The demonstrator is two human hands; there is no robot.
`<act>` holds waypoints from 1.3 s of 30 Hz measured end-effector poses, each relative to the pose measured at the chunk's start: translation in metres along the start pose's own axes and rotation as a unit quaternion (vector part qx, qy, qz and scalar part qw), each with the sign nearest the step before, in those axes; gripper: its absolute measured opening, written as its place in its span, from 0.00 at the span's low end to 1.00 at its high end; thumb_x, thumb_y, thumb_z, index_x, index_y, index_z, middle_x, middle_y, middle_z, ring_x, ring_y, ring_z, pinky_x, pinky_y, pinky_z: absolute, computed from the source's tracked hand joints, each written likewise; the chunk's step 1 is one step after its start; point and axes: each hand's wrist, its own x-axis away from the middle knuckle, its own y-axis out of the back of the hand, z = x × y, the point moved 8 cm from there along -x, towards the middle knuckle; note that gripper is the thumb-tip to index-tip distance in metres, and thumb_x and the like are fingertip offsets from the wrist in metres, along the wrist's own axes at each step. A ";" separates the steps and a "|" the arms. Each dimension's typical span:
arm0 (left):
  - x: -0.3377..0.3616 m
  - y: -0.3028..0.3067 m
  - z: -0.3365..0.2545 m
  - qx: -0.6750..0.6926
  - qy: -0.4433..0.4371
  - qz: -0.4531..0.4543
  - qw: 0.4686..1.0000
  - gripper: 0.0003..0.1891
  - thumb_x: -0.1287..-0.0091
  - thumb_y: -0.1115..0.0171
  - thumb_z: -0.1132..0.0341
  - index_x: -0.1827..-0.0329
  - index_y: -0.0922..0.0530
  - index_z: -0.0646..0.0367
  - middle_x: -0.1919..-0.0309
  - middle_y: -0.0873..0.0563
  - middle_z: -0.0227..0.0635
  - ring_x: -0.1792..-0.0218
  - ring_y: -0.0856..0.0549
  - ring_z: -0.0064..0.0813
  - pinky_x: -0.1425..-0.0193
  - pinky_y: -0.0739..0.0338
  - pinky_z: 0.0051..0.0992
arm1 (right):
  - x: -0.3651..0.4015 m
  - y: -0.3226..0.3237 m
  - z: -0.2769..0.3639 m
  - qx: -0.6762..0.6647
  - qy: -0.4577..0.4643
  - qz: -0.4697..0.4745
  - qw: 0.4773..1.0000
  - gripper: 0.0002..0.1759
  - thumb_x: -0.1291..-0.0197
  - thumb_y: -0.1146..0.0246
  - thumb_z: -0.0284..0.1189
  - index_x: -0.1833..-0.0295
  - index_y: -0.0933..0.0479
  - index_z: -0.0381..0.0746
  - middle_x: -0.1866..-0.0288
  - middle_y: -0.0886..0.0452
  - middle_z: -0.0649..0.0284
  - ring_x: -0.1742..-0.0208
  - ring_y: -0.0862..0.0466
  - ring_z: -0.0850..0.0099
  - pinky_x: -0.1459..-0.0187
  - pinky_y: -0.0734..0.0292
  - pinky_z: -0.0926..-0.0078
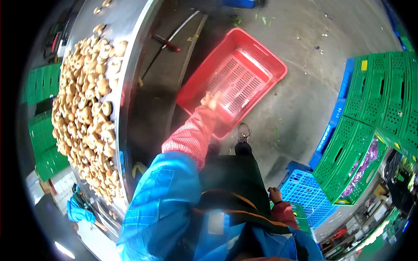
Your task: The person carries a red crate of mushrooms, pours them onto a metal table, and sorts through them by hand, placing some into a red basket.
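My left hand (212,101), in a red checked sleeve, grips the near rim of a red plastic crate (204,74). The crate is empty, shows its slotted bottom, and is tilted over the concrete floor. My right hand (274,194) hangs by my hip with the fingers curled and nothing seen in it, just left of a blue crate (305,187). My shoe (243,132) stands just below the red crate.
A steel table (130,52) on the left carries a large heap of mushrooms (87,108). Stacked green crates (374,113) stand on the right, one holding purple produce (363,163). More green crates (43,143) lie beyond the table. A red-handled tool (167,43) lies on the floor.
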 end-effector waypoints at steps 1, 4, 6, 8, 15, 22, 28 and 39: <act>0.032 0.027 -0.009 -0.031 0.010 -0.013 0.999 0.49 0.38 0.34 0.31 0.19 0.34 0.50 0.25 0.33 0.56 0.26 0.29 0.49 0.21 0.35 0.42 | 0.000 0.008 0.004 0.008 -0.043 0.032 0.999 0.21 0.33 0.40 0.43 0.55 0.17 0.34 0.71 0.16 0.54 0.79 0.15 0.63 0.79 0.20 0.65; 0.080 0.060 0.035 0.063 -0.013 0.025 0.998 0.47 0.36 0.30 0.38 0.20 0.35 0.56 0.27 0.28 0.53 0.28 0.26 0.47 0.22 0.34 0.41 | -0.025 0.043 0.004 0.034 -0.150 0.085 0.985 0.10 0.33 0.40 0.28 0.48 0.21 0.42 0.53 0.16 0.53 0.72 0.13 0.58 0.71 0.17 0.63; 0.119 0.069 0.082 0.239 -0.050 0.129 0.961 0.47 0.35 0.27 0.44 0.21 0.35 0.63 0.26 0.28 0.53 0.26 0.27 0.46 0.22 0.33 0.40 | -0.034 0.066 0.066 -0.044 -0.209 0.093 0.973 0.15 0.29 0.41 0.38 0.46 0.22 0.39 0.59 0.16 0.51 0.66 0.11 0.57 0.64 0.15 0.61; 0.200 0.097 0.138 0.262 -0.038 0.132 0.955 0.45 0.34 0.26 0.46 0.23 0.34 0.67 0.25 0.29 0.52 0.24 0.28 0.44 0.21 0.34 0.40 | -0.066 0.055 0.062 0.074 -0.049 0.157 0.984 0.27 0.29 0.44 0.51 0.42 0.24 0.37 0.64 0.18 0.53 0.67 0.10 0.61 0.70 0.18 0.63; 0.422 0.081 0.168 0.083 0.004 0.258 0.963 0.36 0.24 0.42 0.41 0.23 0.30 0.59 0.24 0.28 0.48 0.22 0.32 0.42 0.18 0.40 0.38 | -0.008 0.026 0.217 0.416 0.112 0.221 0.875 0.36 0.29 0.44 0.57 0.33 0.26 0.36 0.45 0.18 0.34 0.42 0.18 0.40 0.43 0.21 0.50; 0.508 0.077 0.247 0.210 0.005 0.366 0.906 0.31 0.22 0.45 0.46 0.26 0.28 0.60 0.30 0.23 0.46 0.29 0.26 0.39 0.24 0.33 0.38 | -0.013 0.000 0.240 0.558 0.130 0.307 0.760 0.36 0.30 0.42 0.57 0.36 0.25 0.35 0.49 0.17 0.36 0.47 0.16 0.40 0.47 0.20 0.49; 0.541 0.117 0.374 0.338 0.040 0.378 0.861 0.27 0.19 0.48 0.51 0.27 0.26 0.61 0.35 0.19 0.45 0.35 0.21 0.37 0.29 0.28 0.37 | -0.003 -0.019 0.250 0.587 0.079 0.289 0.752 0.33 0.30 0.41 0.55 0.38 0.23 0.35 0.54 0.15 0.38 0.53 0.15 0.40 0.52 0.19 0.47; 0.528 0.343 0.345 0.203 0.030 0.173 0.963 0.21 0.25 0.40 0.47 0.46 0.13 0.55 0.55 0.09 0.42 0.53 0.11 0.39 0.44 0.19 0.36 | 0.134 -0.227 0.521 0.608 0.364 0.199 0.677 0.19 0.31 0.38 0.44 0.50 0.20 0.38 0.63 0.14 0.46 0.61 0.13 0.46 0.59 0.17 0.51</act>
